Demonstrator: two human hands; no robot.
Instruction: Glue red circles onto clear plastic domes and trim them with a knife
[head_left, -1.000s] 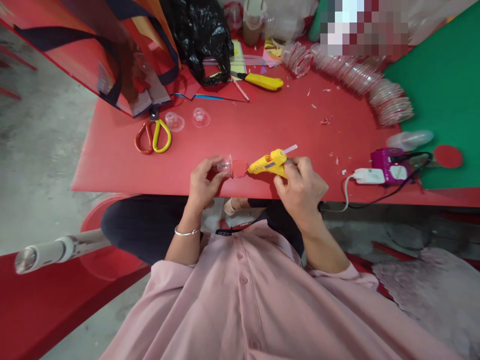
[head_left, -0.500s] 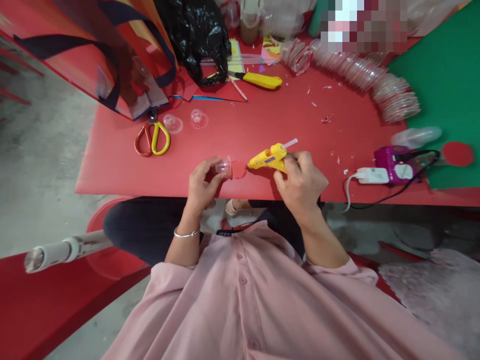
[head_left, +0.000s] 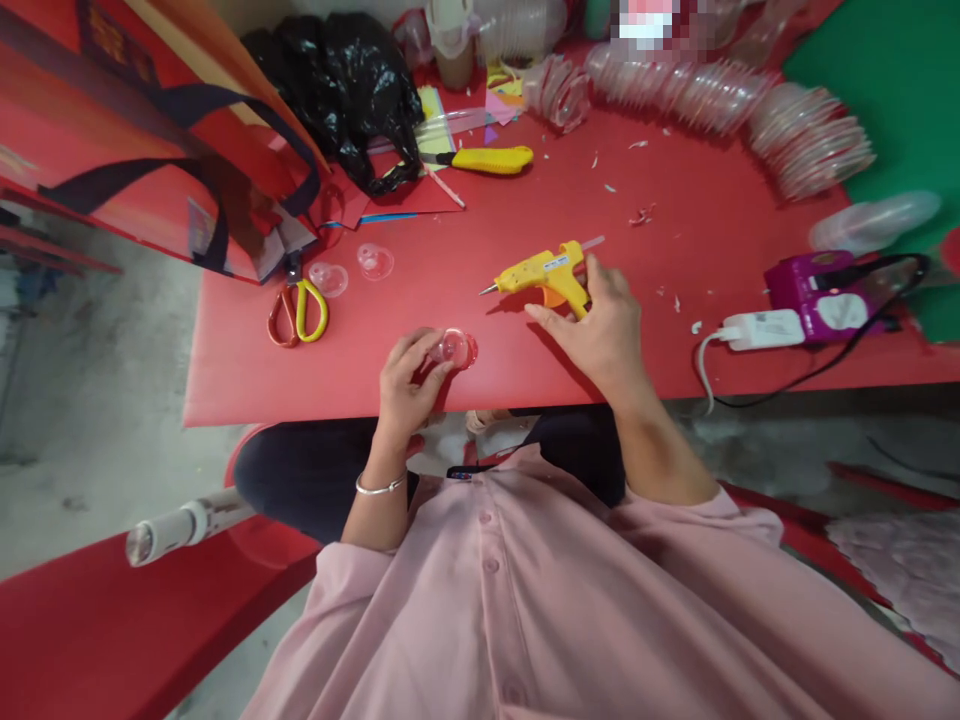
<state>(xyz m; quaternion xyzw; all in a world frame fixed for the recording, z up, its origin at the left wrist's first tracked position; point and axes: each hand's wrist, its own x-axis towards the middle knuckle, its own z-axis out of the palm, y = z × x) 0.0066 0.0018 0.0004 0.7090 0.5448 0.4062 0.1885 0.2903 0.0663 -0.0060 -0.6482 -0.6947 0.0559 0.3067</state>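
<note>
Pinched in the left hand (head_left: 409,388): a small, clear plastic cup (head_left: 452,347), round-rimmed, partly covering a glossy-edged red disc (head_left: 472,352). Between the right hand's (head_left: 606,335) thumb and fingers: the handle of a yellow glue gun (head_left: 534,269), with metal nozzle (head_left: 488,290) aimed leftward.

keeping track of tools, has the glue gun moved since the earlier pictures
Yes, the yellow glue gun has moved away from the table's near edge, toward the utility knife.

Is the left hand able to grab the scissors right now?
Probably not while the left hand holds the clear plastic piece, though nothing seems to block the way to the scissors.
</note>
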